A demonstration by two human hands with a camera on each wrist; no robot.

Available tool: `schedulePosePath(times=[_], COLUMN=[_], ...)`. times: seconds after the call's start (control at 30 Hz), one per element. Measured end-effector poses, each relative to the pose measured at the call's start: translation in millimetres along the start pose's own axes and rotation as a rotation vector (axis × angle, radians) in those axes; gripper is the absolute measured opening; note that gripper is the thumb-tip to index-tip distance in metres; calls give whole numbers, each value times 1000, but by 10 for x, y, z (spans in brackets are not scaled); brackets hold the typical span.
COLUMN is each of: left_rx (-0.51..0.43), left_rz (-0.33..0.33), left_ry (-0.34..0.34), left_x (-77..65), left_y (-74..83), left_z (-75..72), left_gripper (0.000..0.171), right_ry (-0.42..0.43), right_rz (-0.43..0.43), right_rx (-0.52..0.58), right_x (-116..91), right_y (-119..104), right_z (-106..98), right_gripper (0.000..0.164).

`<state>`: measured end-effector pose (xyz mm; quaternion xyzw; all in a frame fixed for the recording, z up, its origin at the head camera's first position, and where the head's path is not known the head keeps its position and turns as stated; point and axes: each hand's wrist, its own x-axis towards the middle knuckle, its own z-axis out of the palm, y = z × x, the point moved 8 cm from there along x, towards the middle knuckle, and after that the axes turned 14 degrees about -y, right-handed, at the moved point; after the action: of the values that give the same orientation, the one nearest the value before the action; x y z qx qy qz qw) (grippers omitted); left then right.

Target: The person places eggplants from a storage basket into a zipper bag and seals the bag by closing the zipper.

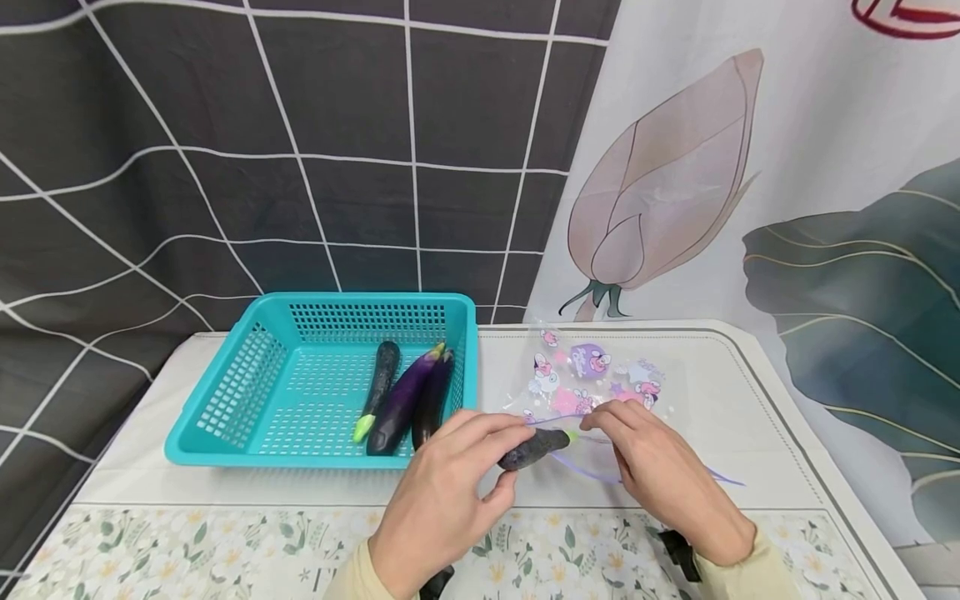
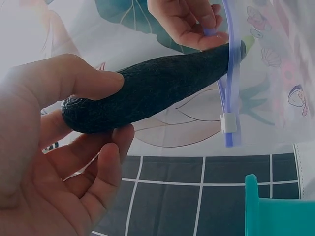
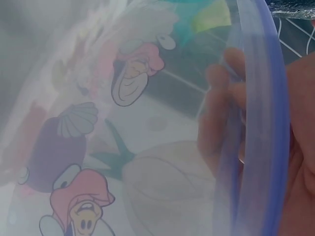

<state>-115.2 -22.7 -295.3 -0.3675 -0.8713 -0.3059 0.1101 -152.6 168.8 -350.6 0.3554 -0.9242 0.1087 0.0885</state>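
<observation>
My left hand (image 1: 450, 483) grips a dark cucumber (image 2: 152, 83) by its blunt end, thumb on one side and fingers on the other. Its narrow pale-green tip shows through the film of a clear zip bag (image 2: 275, 83), just inside the mouth. The bag carries pink and purple cartoon prints, a purple zip strip and a white slider (image 2: 228, 123). With bent fingers my right hand (image 1: 660, 467) pinches the bag's open edge. Through the film, the right wrist view shows some of those fingers (image 3: 211, 123).
Left of the hands stands a turquoise basket (image 1: 321, 460). In its right half lie a purple eggplant (image 1: 405, 404), a darker eggplant (image 1: 433, 400) and another dark cucumber (image 1: 382, 379) with a green end. A grid-patterned cloth (image 1: 352, 200) hangs behind the table.
</observation>
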Motion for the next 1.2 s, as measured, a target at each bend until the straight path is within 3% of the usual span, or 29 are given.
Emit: schedulePosePath(times=[0.43, 0.8, 1.2], left_rx=[11, 39, 181], left_rz=[-3, 32, 106], left_ry=[-53, -41, -45], left_x=[15, 20, 43], left_y=[28, 38, 56], left_z=[76, 116, 212], left_gripper=[42, 41, 46], right_ry=[27, 37, 28], right_rz=[8, 5, 7], right_rx=[5, 6, 8], right_x=[-5, -8, -12], right_y=[-4, -11, -10], right_z=[-22, -25, -5], right_gripper=[40, 39, 40])
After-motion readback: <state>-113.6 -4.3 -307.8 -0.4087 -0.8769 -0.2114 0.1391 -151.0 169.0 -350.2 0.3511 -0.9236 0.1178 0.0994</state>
